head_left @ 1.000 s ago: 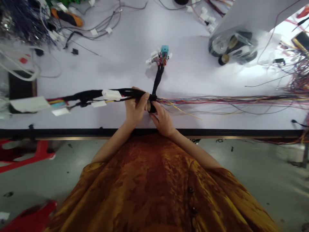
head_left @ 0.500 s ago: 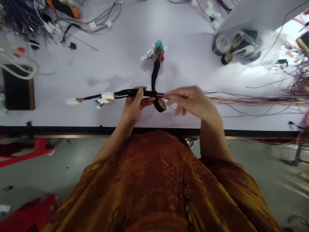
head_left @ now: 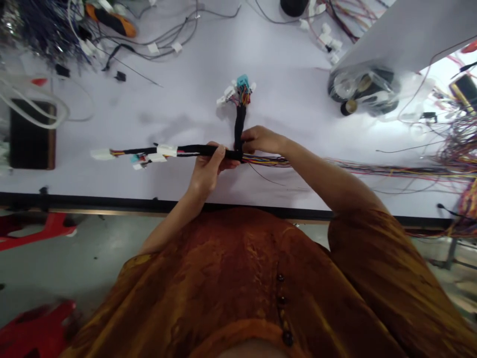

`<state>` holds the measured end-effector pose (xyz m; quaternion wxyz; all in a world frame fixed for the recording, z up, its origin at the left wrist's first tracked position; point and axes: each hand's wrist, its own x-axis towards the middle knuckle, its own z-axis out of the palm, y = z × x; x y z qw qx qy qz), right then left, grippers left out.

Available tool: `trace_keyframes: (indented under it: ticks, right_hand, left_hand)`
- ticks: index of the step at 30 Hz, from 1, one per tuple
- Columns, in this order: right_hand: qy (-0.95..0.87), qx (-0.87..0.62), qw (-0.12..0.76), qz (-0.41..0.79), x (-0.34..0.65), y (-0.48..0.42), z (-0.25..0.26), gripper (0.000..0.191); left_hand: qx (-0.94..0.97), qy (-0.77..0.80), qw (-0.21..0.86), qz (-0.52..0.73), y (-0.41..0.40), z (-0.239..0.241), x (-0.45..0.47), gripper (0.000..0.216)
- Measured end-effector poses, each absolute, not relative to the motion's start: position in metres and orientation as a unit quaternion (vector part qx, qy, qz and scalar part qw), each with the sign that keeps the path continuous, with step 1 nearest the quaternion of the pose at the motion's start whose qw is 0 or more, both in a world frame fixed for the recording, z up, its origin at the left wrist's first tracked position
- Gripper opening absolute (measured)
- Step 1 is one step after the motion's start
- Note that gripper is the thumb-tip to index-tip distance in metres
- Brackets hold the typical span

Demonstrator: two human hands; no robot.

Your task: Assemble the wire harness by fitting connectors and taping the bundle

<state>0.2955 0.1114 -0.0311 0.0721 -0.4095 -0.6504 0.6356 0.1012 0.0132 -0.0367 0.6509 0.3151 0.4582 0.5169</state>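
Note:
A wire harness point(head_left: 203, 149) wrapped in black tape lies across my front, its bare coloured wires point(head_left: 272, 161) running off to the right. My left hand point(head_left: 209, 171) is closed around the taped trunk, thumb on top, just left of the junction. From there a taped branch point(head_left: 240, 119) points away from me, ending in a blue connector point(head_left: 242, 81) and white ones. White connectors point(head_left: 166, 150) also sit along the left end. My right hand point(head_left: 261, 140) is at the junction, right of the branch, with its fingers bent together; what they hold is hidden. No tape roll shows at the junction.
Tape rolls in a clear plastic bag point(head_left: 367, 89) stand at the back right. A dark phone-like slab point(head_left: 33, 134) lies at the left under white tubing. An orange-and-black tool point(head_left: 112, 20) and loose grey cables are at the back left. The table's black edge point(head_left: 112, 199) runs before me.
My right hand has moved left from the bare wires to the branch junction. The black tape roll that hung below the junction is out of sight. My left hand keeps its hold.

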Motion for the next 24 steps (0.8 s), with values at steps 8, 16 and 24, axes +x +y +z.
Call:
trace_keyframes:
  ticks: [8, 16, 24]
  right_hand:
    - [-0.740, -0.501, 0.180, 0.411, 0.301, 0.080, 0.032, 0.023]
    - [-0.815, -0.499, 0.066, 0.286, 0.245, 0.063, 0.057, 0.023]
    - [-0.625, -0.485, 0.091, 0.604, 0.296, 0.086, 0.013, 0.032]
  left_hand:
    - [0.292, 0.494, 0.644, 0.506, 0.012, -0.040, 0.106, 0.043]
    - [0.277, 0.449, 0.675, 0.516, 0.005, -0.040, 0.102, 0.049]
    - [0.246, 0.470, 0.670, 0.519, 0.004, -0.048, 0.107, 0.051]
